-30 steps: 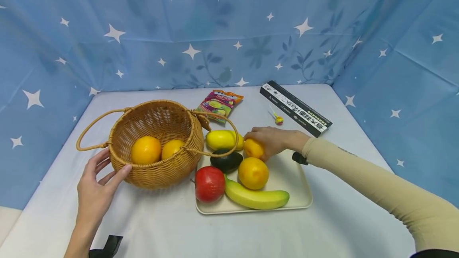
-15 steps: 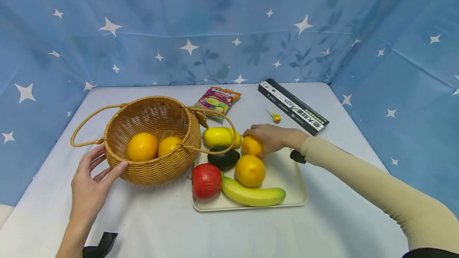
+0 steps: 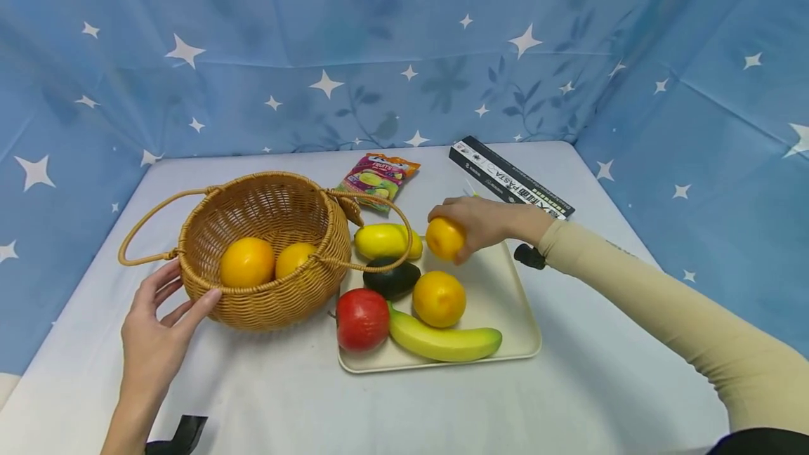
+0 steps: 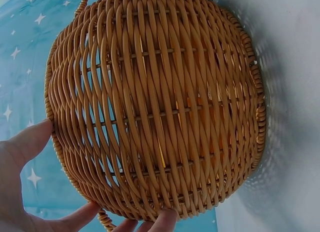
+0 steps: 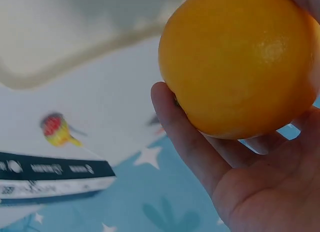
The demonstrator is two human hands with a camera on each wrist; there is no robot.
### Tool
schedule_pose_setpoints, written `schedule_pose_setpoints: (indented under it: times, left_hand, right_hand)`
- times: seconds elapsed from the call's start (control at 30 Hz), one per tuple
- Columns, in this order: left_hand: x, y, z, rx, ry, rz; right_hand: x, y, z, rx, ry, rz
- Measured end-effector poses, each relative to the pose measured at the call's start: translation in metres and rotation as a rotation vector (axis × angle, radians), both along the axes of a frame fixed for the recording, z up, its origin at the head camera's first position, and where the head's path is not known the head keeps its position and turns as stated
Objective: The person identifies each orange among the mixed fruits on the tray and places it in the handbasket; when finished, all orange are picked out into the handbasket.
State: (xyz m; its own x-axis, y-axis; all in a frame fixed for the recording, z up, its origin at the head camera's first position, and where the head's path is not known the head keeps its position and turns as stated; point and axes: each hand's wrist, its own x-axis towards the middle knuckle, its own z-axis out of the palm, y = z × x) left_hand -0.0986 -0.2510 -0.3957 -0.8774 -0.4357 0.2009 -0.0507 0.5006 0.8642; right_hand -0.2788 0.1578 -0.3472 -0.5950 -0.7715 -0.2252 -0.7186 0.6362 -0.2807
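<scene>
My right hand [image 3: 482,222] grips an orange [image 3: 444,239] and holds it above the far part of the cream tray [image 3: 505,314]. In the right wrist view the fingers curve round this orange [image 5: 235,62]. My left hand [image 3: 152,332] holds the near left side of a wicker basket [image 3: 278,307], thumb at the rim and fingers against the wall, as the left wrist view of the basket [image 4: 160,107] also shows. Two oranges [image 3: 247,262] lie inside it. On the tray are another orange [image 3: 439,299], a banana [image 3: 445,339], a red apple-like fruit [image 3: 362,320], an avocado [image 3: 392,279] and a yellow lemon-like fruit [image 3: 387,241].
Behind the tray lies a colourful snack bag [image 3: 378,181]. A black pasta box [image 3: 508,175] rests at the back right, with a lollipop [image 5: 55,129] beside it, mostly hidden by my right hand in the head view. The basket's right handle [image 3: 401,213] overhangs the tray.
My right hand has lifted the orange off the tray and now covers most of the lollipop. The left hand stays on the basket. The head view has shifted slightly.
</scene>
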Motion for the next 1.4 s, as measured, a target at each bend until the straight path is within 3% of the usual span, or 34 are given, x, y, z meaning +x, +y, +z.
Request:
schedule_pose_setpoints:
  times: [0.23, 0.4, 0.7, 0.97, 1.2, 1.4]
  left_hand:
    - [-0.003, -0.005, -0.007, -0.006, 0.037, 0.000]
    - [-0.002, -0.005, -0.003, 0.000, -0.001, 0.014]
    - [0.000, -0.008, 0.003, 0.008, 0.003, 0.047]
    - [-0.001, -0.001, 0.001, 0.003, 0.000, 0.010]
    - [0.000, 0.001, 0.000, 0.001, -0.005, 0.000]
    - [0.001, 0.001, -0.002, 0.000, -0.001, 0.008]
  right_hand:
    - [-0.005, -0.018, 0.040, 0.016, 0.048, -0.009]
    - [-0.008, -0.044, 0.073, -0.005, 0.096, 0.012]
    - [-0.011, -0.114, 0.103, -0.049, 0.109, 0.164]
    - [-0.010, -0.166, 0.107, -0.035, 0.136, 0.236]
    - [-0.009, -0.208, 0.091, 0.039, 0.111, 0.248]
    - [-0.010, -0.229, 0.080, 0.142, 0.118, 0.219]
